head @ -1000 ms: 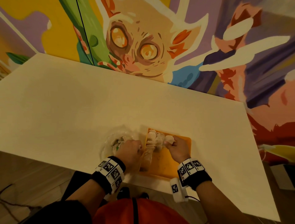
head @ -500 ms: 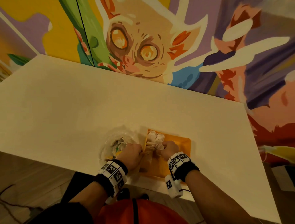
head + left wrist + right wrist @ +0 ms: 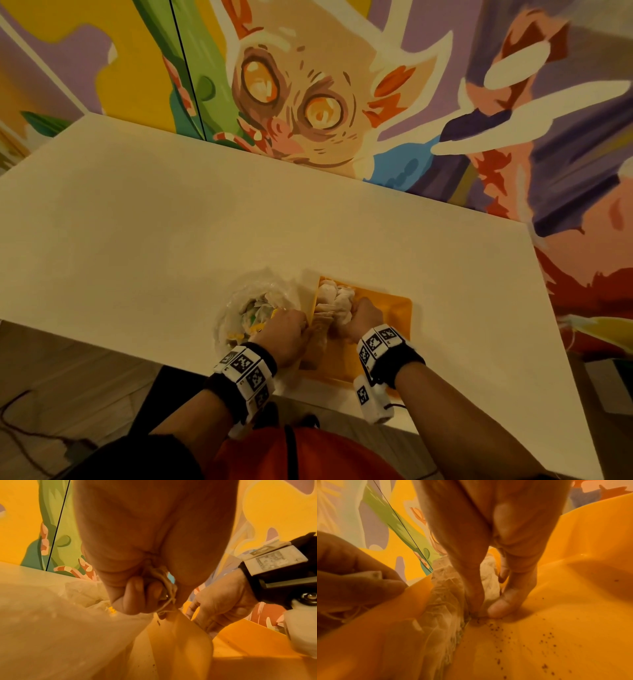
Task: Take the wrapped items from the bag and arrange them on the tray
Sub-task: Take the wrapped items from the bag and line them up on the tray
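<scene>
Two hands are bunched up close together at the near edge of the white table (image 3: 137, 222). From the head view, the left hand (image 3: 286, 334) sits right at the left rim of the orange tray (image 3: 394, 308), fingers curled down, with the clear plastic bag (image 3: 253, 301) just beyond and to its left, crumpled and with some wrapped stuff showing through it. The right hand (image 3: 363, 317) is inside the tray, curled onto the pile of pale wrapped items (image 3: 334, 296) stacked along the tray's left side, just past its knuckles. Both wrists wear black bands with checker markers. A big painted mural (image 3: 308, 102) runs behind the table.

From the left wrist view, the left hand (image 3: 137, 599) is closed tight, its fingers (image 3: 135, 588) pinching a bundle of thin white strings (image 3: 169, 588). The bag's (image 3: 51, 628) cloudy plastic spreads out below and left of it. The right hand (image 3: 221, 600) is just to its right, down on the tray (image 3: 248, 642).

From the right wrist view, the right hand's (image 3: 488, 588) thumb and fingers (image 3: 498, 609) pinch one wrapped item (image 3: 489, 585) down against the tray (image 3: 573, 601) floor. More crinkly wrapped items (image 3: 441, 608) lie just left of it along the tray wall. The left hand (image 3: 351, 568) is on the other side of that wall, gripping something pale. Dark crumbs (image 3: 539, 642) are scattered over the tray floor nearer the wrist.
</scene>
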Demonstrator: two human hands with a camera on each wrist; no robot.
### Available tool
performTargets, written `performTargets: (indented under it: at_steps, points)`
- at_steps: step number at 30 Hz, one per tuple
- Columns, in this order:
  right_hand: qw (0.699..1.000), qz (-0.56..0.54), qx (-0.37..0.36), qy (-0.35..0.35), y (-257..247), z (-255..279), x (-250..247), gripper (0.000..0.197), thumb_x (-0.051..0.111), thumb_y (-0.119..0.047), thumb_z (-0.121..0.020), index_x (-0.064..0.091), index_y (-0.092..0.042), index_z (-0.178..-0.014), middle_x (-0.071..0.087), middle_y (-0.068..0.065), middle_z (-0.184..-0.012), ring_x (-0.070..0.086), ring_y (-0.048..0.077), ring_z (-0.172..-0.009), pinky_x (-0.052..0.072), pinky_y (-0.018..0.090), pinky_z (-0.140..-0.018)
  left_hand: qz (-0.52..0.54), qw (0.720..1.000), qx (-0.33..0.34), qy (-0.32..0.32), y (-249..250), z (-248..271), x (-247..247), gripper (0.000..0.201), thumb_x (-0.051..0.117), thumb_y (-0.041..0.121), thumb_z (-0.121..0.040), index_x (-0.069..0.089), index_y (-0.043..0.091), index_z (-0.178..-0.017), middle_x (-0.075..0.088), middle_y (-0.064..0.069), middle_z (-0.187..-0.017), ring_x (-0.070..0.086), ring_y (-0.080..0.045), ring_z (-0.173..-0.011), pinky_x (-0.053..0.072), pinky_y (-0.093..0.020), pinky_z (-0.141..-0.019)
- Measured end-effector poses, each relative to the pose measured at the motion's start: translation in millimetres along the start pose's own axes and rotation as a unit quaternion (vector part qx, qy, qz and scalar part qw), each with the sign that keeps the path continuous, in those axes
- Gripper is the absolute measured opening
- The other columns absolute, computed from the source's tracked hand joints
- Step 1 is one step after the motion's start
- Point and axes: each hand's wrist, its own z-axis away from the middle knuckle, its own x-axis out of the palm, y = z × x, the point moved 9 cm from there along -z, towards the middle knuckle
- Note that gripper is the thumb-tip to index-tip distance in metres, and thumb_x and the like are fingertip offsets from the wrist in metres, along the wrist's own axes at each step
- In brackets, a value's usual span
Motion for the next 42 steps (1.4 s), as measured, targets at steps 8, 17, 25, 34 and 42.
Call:
performTargets:
  at_steps: [8, 17, 25, 34, 42]
  points:
    - [0.989, 0.145, -0.010, 0.016, -13, -12, -1, 0.033, 0.059, -0.034, -0.090, 0.054, -0.015, -0.117, 0.062, 0.005, -0.116, 0.061, 0.025, -0.105, 0.045, 0.024, -0.074, 0.010, 1.000, -0.005, -0.005, 7, 1, -4, 0.031, 0.047, 0.029, -0.099, 0.064, 0.004, -0.093, 0.065, -0.014, -0.099, 0.059, -0.030, -0.093, 0.041, -0.033, -0.070]
    - [0.970, 0.239, -0.049, 0.016, -24, -19, -2, 0.020, 0.051, -0.022, -0.095, 0.060, -0.014, -0.112, 0.064, 0.006, -0.113, 0.062, 0.024, -0.103, 0.051, 0.028, -0.083, 0.004, 1.000, -0.016, -0.013, 8, -1, -6, 0.022, 0.050, 0.020, -0.097, 0.064, 0.004, -0.092, 0.066, -0.015, -0.100, 0.060, -0.030, -0.092, 0.040, -0.031, -0.067]
    - [0.981, 0.190, -0.045, 0.002, -19, -15, -3, 0.024, 0.062, -0.024, -0.087, 0.061, -0.015, -0.109, 0.066, 0.006, -0.108, 0.064, 0.024, -0.098, 0.049, 0.026, -0.071, 0.016, 1.000, -0.014, -0.009, 5, 0, -7, 0.026, 0.051, 0.026, -0.098, 0.067, 0.005, -0.100, 0.067, -0.011, -0.102, 0.062, -0.025, -0.093, 0.046, -0.030, -0.071]
    - [1.000, 0.006, -0.016, -0.011, 6, -8, -13, 0.061, 0.084, -0.032, -0.067, 0.051, -0.016, -0.115, 0.065, 0.005, -0.102, 0.066, 0.026, -0.093, 0.059, 0.040, -0.078, 0.404, 0.909, -0.078, 0.064, -23, -1, -26, 0.037, 0.054, 0.030, -0.096, 0.061, -0.001, -0.076, 0.044, -0.004, -0.057, 0.044, -0.018, -0.052, 0.037, -0.032, -0.052]
    - [0.974, -0.115, -0.177, 0.087, -50, 42, -52, 0.013, 0.066, -0.025, -0.089, 0.059, -0.018, -0.097, 0.061, -0.007, -0.079, 0.058, 0.009, -0.068, 0.042, 0.014, -0.052, 0.583, 0.800, -0.141, 0.022, -31, 1, -18, 0.072, 0.026, 0.063, -0.097, 0.073, 0.009, -0.094, 0.055, -0.006, -0.070, 0.045, -0.016, -0.051, 0.037, -0.029, -0.052]
